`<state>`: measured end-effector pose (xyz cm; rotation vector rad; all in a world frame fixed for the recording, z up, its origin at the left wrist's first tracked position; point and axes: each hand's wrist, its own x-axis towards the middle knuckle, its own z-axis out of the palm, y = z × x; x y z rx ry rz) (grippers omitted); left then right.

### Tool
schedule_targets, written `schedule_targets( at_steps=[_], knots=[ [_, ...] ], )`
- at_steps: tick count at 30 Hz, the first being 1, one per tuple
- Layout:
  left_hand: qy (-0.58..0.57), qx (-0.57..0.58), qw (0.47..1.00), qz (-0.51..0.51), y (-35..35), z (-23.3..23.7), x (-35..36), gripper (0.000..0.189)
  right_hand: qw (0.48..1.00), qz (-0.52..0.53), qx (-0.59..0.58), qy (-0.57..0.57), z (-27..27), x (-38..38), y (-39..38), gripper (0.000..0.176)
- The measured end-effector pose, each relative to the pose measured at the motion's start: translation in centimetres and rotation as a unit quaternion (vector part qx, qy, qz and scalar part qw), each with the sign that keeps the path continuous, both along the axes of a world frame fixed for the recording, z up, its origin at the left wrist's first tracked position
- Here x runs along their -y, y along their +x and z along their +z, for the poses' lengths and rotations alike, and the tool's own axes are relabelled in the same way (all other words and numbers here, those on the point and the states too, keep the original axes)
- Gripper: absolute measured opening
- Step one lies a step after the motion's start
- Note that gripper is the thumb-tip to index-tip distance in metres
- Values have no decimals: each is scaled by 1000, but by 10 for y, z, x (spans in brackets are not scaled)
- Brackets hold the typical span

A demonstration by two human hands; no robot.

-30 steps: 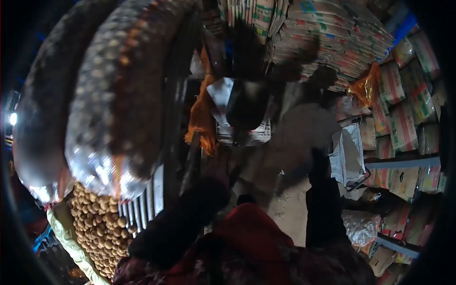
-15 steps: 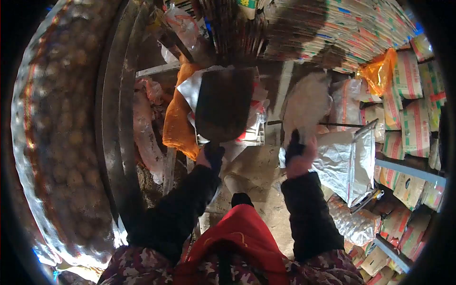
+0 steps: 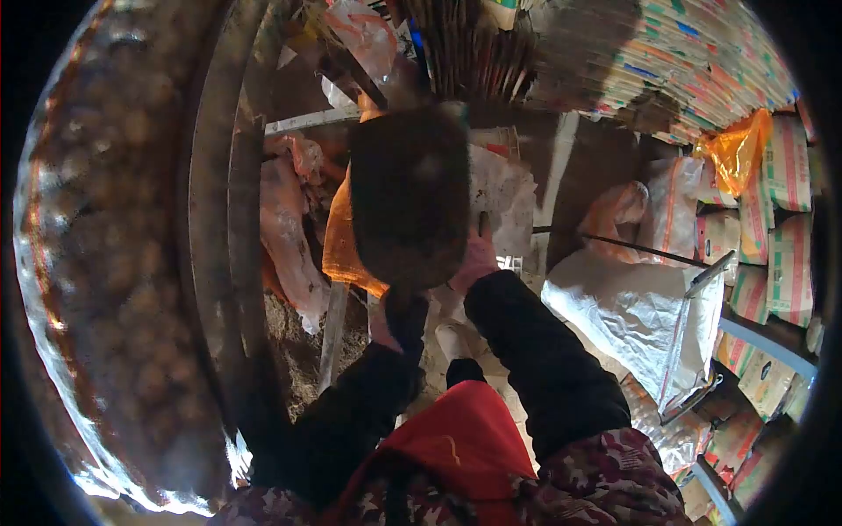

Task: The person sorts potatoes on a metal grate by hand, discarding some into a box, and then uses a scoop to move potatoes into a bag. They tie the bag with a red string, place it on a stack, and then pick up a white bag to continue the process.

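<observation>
My left hand, in a dark glove, is closed round the lower end of a dark, flat, scoop-like thing with rounded corners. My right hand is up close beside its right edge, and the fingers are partly hidden behind it. A pale, thin, dusty bag-like piece stretches away from the right hand, which appears closed on its near end. Behind the dark scoop hangs an orange cloth. A white crate corner shows just past the right hand.
On the left stands a tall wrapped sack of round produce beside dark upright bars. A white sack hangs open on a metal frame at the right. Stacked printed cartons and flattened cardboard line the far side.
My right hand has swung left with the pale piece, from beside the white sack to the edge of the dark scoop. The scoop has come slightly nearer the camera.
</observation>
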<state>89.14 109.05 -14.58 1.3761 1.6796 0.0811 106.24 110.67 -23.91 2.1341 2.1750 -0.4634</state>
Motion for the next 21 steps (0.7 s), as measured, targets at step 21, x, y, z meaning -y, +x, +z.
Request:
schedule_targets(
  at_steps=[21],
  knots=[
    [165,220,957,-91,28,80,49,47,843,-190,-454,219,109,95,-10,31]
  ],
)
